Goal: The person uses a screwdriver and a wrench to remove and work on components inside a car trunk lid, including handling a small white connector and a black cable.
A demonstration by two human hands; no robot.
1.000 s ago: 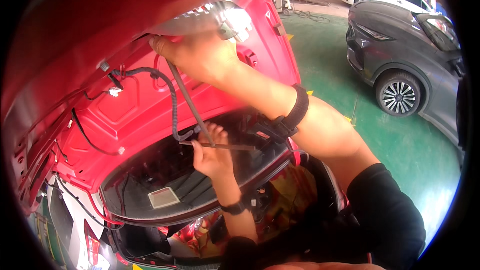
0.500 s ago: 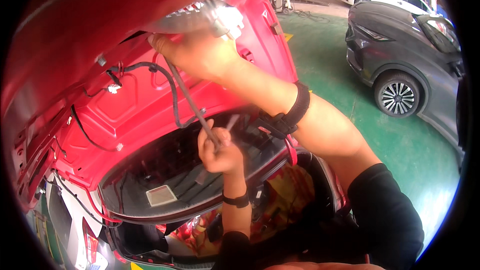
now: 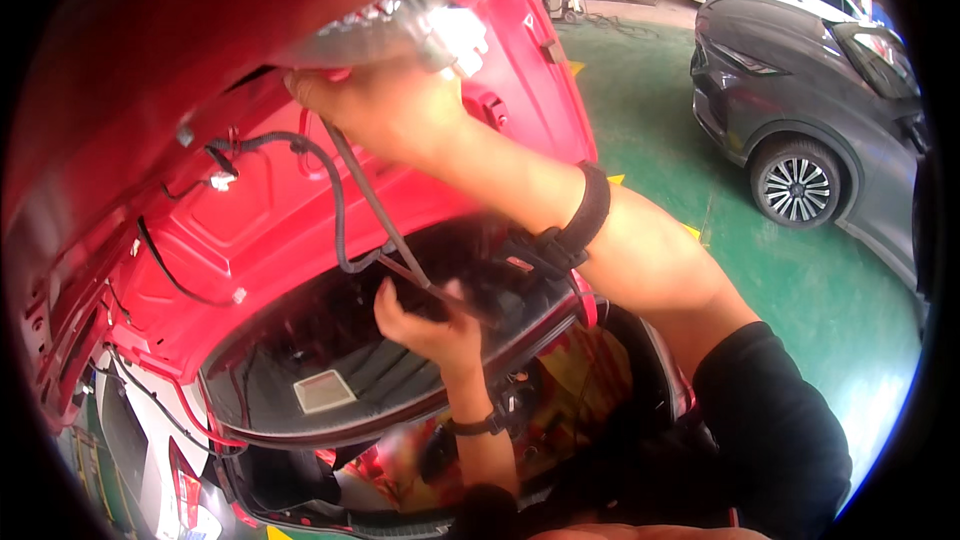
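My right hand (image 3: 395,105) is raised against the inner edge of the raised red trunk lid (image 3: 240,240), closed around the upper end of a long dark metal rod (image 3: 372,190). What its fingertips touch is hidden. Just above this hand a shiny silver and clear part (image 3: 390,32) catches the glare. The rod slants down to my left hand (image 3: 435,330), which is under its lower end with palm turned up and fingers apart. Blur there hides whether rod and palm touch. A black corrugated cable (image 3: 338,190) hangs from the lid beside the rod.
Below the lid lie the dark rear window (image 3: 380,350) and the trunk with a red and yellow patterned cloth (image 3: 585,380). Loose wiring (image 3: 175,275) hangs at the left. A dark grey car (image 3: 790,90) stands on the green floor (image 3: 640,110) at right.
My left hand has loosened from the rod's lower end, and its fingers have spread. The rod's lower part has swung slightly right. My right hand stays almost in place.
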